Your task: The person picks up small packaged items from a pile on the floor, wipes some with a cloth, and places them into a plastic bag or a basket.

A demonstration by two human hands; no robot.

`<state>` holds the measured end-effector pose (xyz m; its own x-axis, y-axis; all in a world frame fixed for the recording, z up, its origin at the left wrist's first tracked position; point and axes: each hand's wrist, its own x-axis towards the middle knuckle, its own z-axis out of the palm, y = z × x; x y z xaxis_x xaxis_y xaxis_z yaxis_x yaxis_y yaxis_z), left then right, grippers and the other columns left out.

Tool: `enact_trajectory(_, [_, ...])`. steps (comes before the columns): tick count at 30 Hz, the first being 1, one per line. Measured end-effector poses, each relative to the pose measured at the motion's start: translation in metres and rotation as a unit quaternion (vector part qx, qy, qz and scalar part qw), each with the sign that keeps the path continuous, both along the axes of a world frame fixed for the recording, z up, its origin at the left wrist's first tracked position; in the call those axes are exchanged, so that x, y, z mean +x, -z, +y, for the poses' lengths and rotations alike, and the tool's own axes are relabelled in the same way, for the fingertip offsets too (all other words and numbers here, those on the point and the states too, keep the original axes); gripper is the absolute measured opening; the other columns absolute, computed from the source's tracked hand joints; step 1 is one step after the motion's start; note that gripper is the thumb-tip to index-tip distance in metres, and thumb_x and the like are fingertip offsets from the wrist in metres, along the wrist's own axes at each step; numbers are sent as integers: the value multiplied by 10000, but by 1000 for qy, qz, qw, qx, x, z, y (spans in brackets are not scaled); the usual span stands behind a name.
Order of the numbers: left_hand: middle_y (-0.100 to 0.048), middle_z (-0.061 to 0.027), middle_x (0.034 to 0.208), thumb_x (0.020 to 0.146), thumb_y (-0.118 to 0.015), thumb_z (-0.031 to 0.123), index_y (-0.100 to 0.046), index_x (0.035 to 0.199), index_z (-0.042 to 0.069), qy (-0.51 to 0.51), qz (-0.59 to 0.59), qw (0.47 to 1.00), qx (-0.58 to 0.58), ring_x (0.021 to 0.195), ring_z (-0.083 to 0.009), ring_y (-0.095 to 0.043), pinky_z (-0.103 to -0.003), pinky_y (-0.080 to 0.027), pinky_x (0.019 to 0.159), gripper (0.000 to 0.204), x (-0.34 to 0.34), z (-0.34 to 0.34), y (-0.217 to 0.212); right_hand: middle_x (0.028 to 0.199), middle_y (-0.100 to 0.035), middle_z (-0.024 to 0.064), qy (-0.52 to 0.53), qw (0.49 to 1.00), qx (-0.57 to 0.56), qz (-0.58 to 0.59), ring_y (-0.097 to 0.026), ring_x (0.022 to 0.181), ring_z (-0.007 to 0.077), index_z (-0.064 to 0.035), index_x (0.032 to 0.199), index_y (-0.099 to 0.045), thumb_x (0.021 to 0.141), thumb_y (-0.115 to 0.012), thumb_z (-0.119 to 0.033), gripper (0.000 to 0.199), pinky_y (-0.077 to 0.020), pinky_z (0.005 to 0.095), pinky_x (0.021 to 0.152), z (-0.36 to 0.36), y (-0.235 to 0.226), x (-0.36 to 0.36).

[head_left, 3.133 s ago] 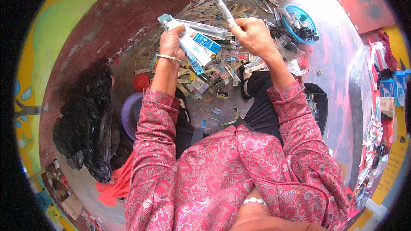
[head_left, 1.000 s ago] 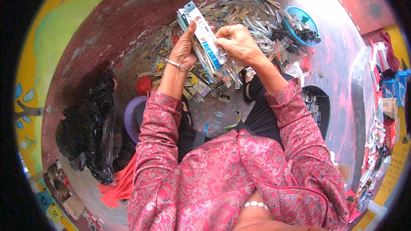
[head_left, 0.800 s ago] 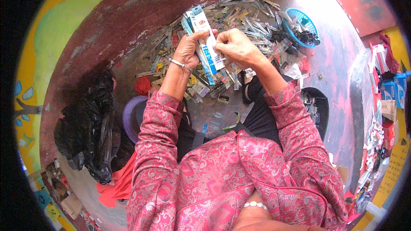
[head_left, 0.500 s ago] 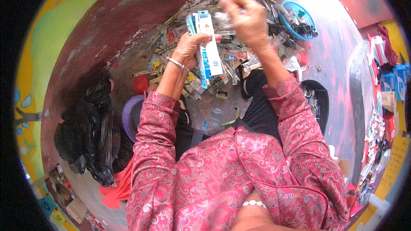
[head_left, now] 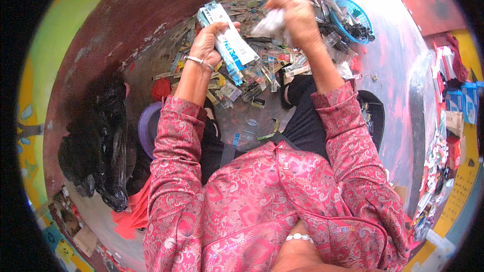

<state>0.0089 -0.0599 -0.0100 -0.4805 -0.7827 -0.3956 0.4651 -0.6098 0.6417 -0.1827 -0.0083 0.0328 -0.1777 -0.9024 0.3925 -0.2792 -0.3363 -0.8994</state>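
My left hand [head_left: 207,45] is wrapped round a small stack of flat blue-and-white packages [head_left: 233,45], held slanted over the litter pile. To its right, my right hand [head_left: 297,17] is closed on a whitish, crumpled piece [head_left: 272,22] that looks like thin film. Motion smears both that hand and the piece, so its exact kind does not show. Beneath both hands spreads a heap of small flat packets and clear plastic scraps [head_left: 252,80].
A blue mesh basket [head_left: 353,2] holding dark items stands at the far right of the heap. On the left lie a black plastic bag [head_left: 101,151], a purple round rim [head_left: 147,126] and a red ball-like bundle [head_left: 161,89]. Assorted goods [head_left: 441,156] line the right side.
My left hand has shifted left and slightly away with the packages, which now tilt more. My right hand stays near its place, and the whitish piece shows larger beneath it.
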Motion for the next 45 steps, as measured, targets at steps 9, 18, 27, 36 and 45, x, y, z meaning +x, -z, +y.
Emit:
enact_trajectory(9, [-575, -180, 910, 770, -551, 83, -415, 1028, 45, -35, 56, 997, 31, 873, -299, -565, -454, -451, 827, 294, -5, -8, 14, 716, -572, 148, -39, 861, 72, 502, -584, 676, 318, -61, 788, -560, 747, -554, -354, 295, -462, 411, 596, 29, 12, 63])
enact_trajectory(18, [-550, -162, 988, 775, -608, 163, -458, 1105, -37, 104, 201, 974, -11, 978, -274, -522, -398, -403, 899, 413, -3, -2, 1, 664, -552, -16, -205, 928, 289, 114, -464, 589, 60, 13, 833, -590, 823, -528, -211, 233, -387, 250, 534, 10, 10, 24])
enact_trajectory(27, [-594, -102, 895, 709, -603, -24, -521, 987, -1, 62, 97, 991, -65, 829, -220, -595, -369, -487, 784, 290, -7, 2, 8, 743, -581, 23, -220, 933, 284, 19, -498, 676, 83, 34, 921, -596, 781, -546, -195, 273, -413, 256, 614, 10, 6, 16])
enact_trajectory(36, [-577, -90, 755, 702, -583, -28, -504, 951, -16, 36, 131, 990, 41, 654, -205, -591, -350, -522, 654, 262, -9, 5, -2, 783, -595, 49, -140, 960, 241, -25, -534, 700, 105, 58, 920, -578, 770, -553, -117, 232, -428, 245, 649, 7, 12, 12])
enact_trajectory(45, [-546, -192, 1049, 739, -494, 91, -421, 1139, -68, 71, 214, 974, -29, 932, -273, -558, -381, -459, 826, 437, -5, 3, -2, 708, -565, -17, -199, 916, 321, -136, -498, 613, 49, -37, 795, -588, 816, -563, -201, 168, -397, 189, 571, 14, 5, 25])
